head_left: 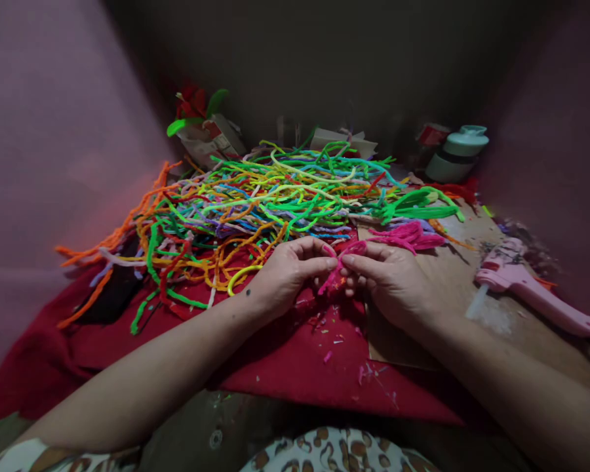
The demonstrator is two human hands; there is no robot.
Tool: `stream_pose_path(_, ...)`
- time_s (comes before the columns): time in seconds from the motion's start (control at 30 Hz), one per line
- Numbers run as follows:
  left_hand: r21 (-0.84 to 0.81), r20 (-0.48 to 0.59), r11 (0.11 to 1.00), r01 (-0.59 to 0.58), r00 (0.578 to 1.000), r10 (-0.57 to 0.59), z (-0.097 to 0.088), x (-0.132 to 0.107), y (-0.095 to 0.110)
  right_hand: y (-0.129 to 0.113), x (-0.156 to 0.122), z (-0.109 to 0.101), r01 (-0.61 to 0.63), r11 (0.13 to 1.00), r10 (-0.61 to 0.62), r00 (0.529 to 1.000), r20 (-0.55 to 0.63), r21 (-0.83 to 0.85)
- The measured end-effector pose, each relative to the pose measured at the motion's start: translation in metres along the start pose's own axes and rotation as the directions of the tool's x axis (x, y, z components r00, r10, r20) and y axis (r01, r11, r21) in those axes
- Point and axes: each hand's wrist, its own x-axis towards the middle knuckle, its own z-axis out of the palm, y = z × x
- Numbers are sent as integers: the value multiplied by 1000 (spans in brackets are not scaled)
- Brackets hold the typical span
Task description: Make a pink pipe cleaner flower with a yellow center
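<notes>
Both hands meet over the front of the table, pinching a bent pink pipe cleaner (330, 282). My left hand (295, 269) grips it between thumb and forefinger. Close against it, my right hand (381, 272) also has thumb and finger closed on the pipe cleaner, part of which shows above the fingertips. Just beyond my right hand lies a bundle of pink pipe cleaners (408, 236), with a green looped bundle (425, 203) behind it. The lower fingers of both hands are partly hidden.
A big tangle of coloured pipe cleaners (255, 203) covers the back of the red cloth (285, 367). On the right, a pink glue gun (531, 288) lies on a brown board (452, 269). Behind stand a teal-lidded bottle (457, 154) and a red flower (194, 101). Small scraps (328, 357) litter the cloth.
</notes>
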Motion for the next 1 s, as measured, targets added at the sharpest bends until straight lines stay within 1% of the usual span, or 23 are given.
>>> stream_pose_path(0.1,11,5,1000,14,1000,-14,0,0,1,1,1,-1,-22,1000,22,1000,6,14)
stream_pose_path(0.2,45,-19,999,20,1000,-19,1,0,1,2,0,-1,-46,997,47,999,12,-60)
stream_pose_path(0.3,67,-20,998,9,1000,-7,0,0,0,2,-1,-1,-60,990,63,998,20,-129)
stream_pose_path(0.47,116,-8,993,9,1000,-8,1,0,0,4,0,-2,-70,985,75,997,25,-155)
stream_pose_path(0.53,198,-18,980,-28,999,32,2,-1,0,5,1,-3,-63,988,69,997,35,-138)
stream_pose_path(0.57,262,-29,962,-74,996,85,2,-1,0,5,1,-3,-65,990,71,997,37,-126)
stream_pose_path(0.6,342,-33,929,-141,986,162,3,-2,-1,6,1,-3,-73,991,78,996,39,-112)
stream_pose_path(0.63,432,-11,875,-219,969,248,2,-2,-2,6,1,-3,-80,992,84,996,42,-95)
stream_pose_path(0.7,590,104,707,-389,906,411,0,-3,-4,8,0,-3,-94,994,98,994,54,-59)
stream_pose_path(0.73,641,176,617,-457,870,461,-1,-3,-5,8,0,-3,-103,994,105,992,62,-44)
stream_pose_path(0.77,670,240,547,-502,843,481,-2,-3,-5,9,0,-3,-107,994,109,992,69,-34)
stream_pose_path(0.8,679,277,513,-526,830,484,-3,-3,-4,9,-1,-2,-111,993,113,991,75,-30)
stream_pose_path(0.83,675,281,517,-527,831,480,-4,-3,-2,9,-1,-2,-113,993,115,990,77,-28)
stream_pose_path(0.87,660,253,559,-502,849,464,-4,-3,1,8,-1,-2,-109,994,111,991,75,-30)
stream_pose_path(0.9,628,205,636,-448,884,420,-4,-3,3,7,-2,-2,-93,995,96,993,69,-40)
stream_pose_path(0.93,572,145,732,-369,925,352,-4,-2,6,5,-2,-1,-67,996,70,996,63,-61)
stream_pose_path(0.97,490,90,830,-268,962,258,-4,-2,8,3,-2,-1,-36,995,41,998,57,-94)
stream_pose_path(1.0,386,56,909,-159,987,150,-4,-1,9,1,-3,-1,-4,990,11,999,50,-141)
